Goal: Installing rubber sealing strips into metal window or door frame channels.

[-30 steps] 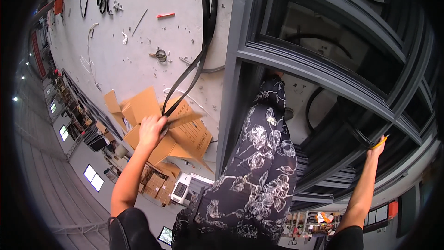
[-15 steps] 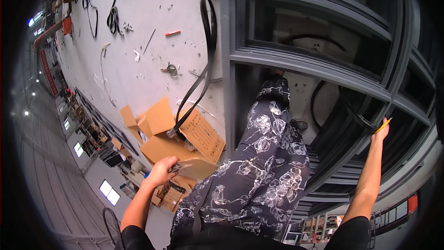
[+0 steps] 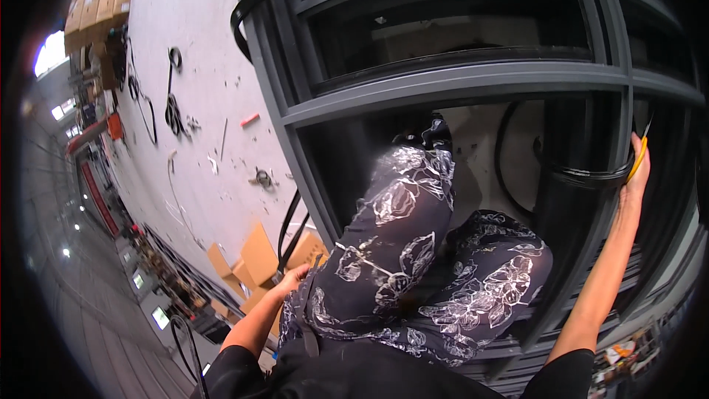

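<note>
My right hand (image 3: 636, 170) is at the right, closed round yellow-handled scissors (image 3: 639, 159), with the thin blade pointing away from me. Bunched black rubber strips (image 3: 591, 176) run up to that hand, against the bar of a dark grey metal window frame (image 3: 458, 74). Whether the fingers also grip the strips, I cannot tell. My left hand (image 3: 295, 278) is low beside my left thigh, next to an open cardboard box (image 3: 258, 255). Its fingers are curled, with a small greyish thing at their tips that I cannot make out. My legs stand within one opening of the frame.
A black strip (image 3: 289, 233) rises from the box, and another (image 3: 258, 0) arches over the frame's far left corner. On the pale floor lie a red piece (image 3: 249, 120), a tape coil (image 3: 262, 177) and tangled black strips (image 3: 172, 114). Stacked cartons (image 3: 100, 4) stand far left.
The view has shifted, bringing the frame further left. My right hand has moved farther out along the bar with the scissors. My left hand has come in closer to my thigh.
</note>
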Available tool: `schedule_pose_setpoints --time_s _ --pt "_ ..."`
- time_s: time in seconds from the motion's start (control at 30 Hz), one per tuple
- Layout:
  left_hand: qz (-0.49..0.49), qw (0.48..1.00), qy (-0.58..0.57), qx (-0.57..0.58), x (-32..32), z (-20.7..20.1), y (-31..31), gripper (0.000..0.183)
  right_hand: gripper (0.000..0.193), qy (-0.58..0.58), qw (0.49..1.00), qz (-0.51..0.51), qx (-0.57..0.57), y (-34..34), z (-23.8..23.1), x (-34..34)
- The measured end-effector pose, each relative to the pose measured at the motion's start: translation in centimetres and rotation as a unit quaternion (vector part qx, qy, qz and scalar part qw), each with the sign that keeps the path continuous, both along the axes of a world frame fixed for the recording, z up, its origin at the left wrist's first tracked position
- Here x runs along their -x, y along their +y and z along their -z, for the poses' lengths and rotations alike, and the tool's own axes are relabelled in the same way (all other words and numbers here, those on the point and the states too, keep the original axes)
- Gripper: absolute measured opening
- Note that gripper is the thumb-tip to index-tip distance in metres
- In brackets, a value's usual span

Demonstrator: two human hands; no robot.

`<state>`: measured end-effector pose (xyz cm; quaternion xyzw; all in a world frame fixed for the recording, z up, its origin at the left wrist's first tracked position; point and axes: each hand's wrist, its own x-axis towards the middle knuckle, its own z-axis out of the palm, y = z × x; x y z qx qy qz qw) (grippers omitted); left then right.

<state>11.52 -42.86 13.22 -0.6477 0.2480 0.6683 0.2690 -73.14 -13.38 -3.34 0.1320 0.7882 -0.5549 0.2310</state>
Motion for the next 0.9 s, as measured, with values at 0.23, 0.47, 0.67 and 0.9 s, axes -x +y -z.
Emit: schedule_pose_setpoints --time_s 0.23,0.47,0.67,0.9 --pt "0.195 0.975 -0.002 0.105 1.9 5.0 0.2 0.040 0.042 0.060 0.996 -0.054 0.039 2.6 4.8 1.3" --pt "0.286 0.947 0.059 0.131 1.4 8.2 -1.0 0.039 0.048 0.136 0.974 0.029 -0.180 -1.8 4.0 -0.4" --pt "0.670 0.726 0.152 0.027 7.4 5.9 -8.9 0.038 0.041 0.391 0.901 -0.093 -0.165 -8.2 -4.3 -8.7" --pt "0.425 0.656 0.386 0.490 31.8 1.1 -18.1 0.022 0.033 0.248 0.915 -0.193 0.252 -22.5 -15.4 -17.7"
